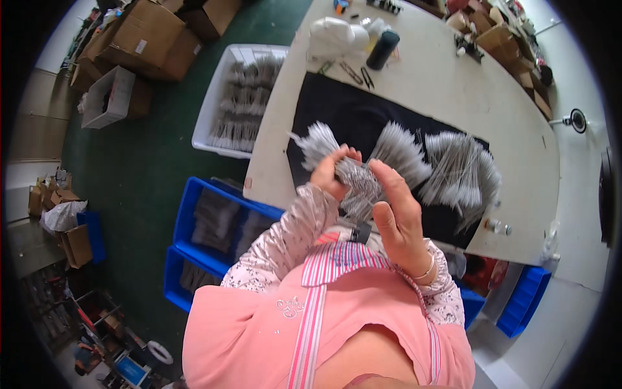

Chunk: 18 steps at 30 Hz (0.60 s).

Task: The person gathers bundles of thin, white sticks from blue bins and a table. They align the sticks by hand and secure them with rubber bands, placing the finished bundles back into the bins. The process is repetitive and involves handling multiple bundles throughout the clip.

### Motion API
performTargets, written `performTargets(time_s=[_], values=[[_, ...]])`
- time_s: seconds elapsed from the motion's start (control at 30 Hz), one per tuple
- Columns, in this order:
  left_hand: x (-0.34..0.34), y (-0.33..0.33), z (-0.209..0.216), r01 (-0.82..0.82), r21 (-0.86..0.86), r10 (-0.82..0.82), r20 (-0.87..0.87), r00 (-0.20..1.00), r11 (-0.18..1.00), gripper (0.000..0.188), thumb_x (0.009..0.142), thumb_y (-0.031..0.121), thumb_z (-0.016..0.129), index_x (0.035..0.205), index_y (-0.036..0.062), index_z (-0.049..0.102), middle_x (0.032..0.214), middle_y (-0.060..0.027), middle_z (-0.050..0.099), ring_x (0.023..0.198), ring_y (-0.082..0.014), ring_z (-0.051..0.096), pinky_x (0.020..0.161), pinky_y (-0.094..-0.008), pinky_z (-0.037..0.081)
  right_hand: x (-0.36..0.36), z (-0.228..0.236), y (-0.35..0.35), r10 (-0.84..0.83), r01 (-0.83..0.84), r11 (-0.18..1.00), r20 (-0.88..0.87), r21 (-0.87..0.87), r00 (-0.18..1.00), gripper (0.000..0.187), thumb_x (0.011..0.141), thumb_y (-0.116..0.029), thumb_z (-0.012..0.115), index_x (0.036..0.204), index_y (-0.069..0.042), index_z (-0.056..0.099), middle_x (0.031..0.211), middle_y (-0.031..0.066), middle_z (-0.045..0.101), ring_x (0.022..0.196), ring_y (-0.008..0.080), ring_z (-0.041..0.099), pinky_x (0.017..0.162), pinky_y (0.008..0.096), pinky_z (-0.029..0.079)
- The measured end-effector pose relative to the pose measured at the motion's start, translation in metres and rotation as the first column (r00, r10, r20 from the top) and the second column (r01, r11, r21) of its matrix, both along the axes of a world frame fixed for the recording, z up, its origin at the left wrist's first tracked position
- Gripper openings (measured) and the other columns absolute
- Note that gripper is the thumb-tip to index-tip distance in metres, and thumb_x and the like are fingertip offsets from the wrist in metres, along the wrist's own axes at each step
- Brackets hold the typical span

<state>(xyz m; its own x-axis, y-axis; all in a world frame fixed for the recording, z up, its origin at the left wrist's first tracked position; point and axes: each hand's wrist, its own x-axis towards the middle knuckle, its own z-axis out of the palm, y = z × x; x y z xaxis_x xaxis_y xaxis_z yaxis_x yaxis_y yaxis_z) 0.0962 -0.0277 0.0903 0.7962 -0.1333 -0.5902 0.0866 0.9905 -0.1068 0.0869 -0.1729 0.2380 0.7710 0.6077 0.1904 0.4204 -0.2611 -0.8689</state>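
Observation:
My left hand is closed round a bundle of thin silvery wires, whose wire ends face me. Whitish, brush-like tips fan out past the far side of that hand. With fingers stretched and nearly flat, my right hand lies against the right side of the bundle's wire ends. Another bundle of wires rests just beyond on the black cloth, and a wider spread of them lies to the right. What the pieces are exactly is too fine to tell.
Pliers-like tools, a dark cylinder and white rolls stand on the far part of the table. Left of it are a white crate with more bundles and blue bins. A small jar sits near right.

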Motion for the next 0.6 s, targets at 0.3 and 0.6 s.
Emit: performTargets(time_s=[0.3, 0.6], values=[[-0.002, -0.016, -0.092, 0.252, 0.192, -0.293, 0.232, 0.927, 0.948, 0.014, 0.09, 0.014, 0.052, 0.093, 0.0015, 0.056, 0.084, -0.0087, 0.062, 0.08, -0.0203, 0.062, 0.077, -0.0379, 0.053, 0.014, 0.023, 0.027, 0.044, -0.02, 0.999, 0.539, -0.051, 0.841, 0.049, 0.085, -0.034, 0.06, 0.116, 0.003, 0.052, 0.118, 0.0188, 0.055, 0.117, 0.0346, 0.048, 0.107, 0.0486, 0.023], [0.005, -0.009, -0.099, 0.208, 0.233, -0.257, 0.2, 0.946, 0.95, 0.015, 0.091, 0.017, 0.051, 0.094, 0.0039, 0.057, 0.087, -0.0079, 0.063, 0.081, -0.02, 0.062, 0.076, -0.0369, 0.053, 0.038, -0.052, 0.071, 0.194, -0.024, 0.933, 0.446, -0.36, 0.874, 0.043, 0.085, -0.033, 0.057, 0.108, 0.004, 0.058, 0.114, 0.022, 0.057, 0.116, 0.0364, 0.048, 0.104, 0.0475, 0.029]])
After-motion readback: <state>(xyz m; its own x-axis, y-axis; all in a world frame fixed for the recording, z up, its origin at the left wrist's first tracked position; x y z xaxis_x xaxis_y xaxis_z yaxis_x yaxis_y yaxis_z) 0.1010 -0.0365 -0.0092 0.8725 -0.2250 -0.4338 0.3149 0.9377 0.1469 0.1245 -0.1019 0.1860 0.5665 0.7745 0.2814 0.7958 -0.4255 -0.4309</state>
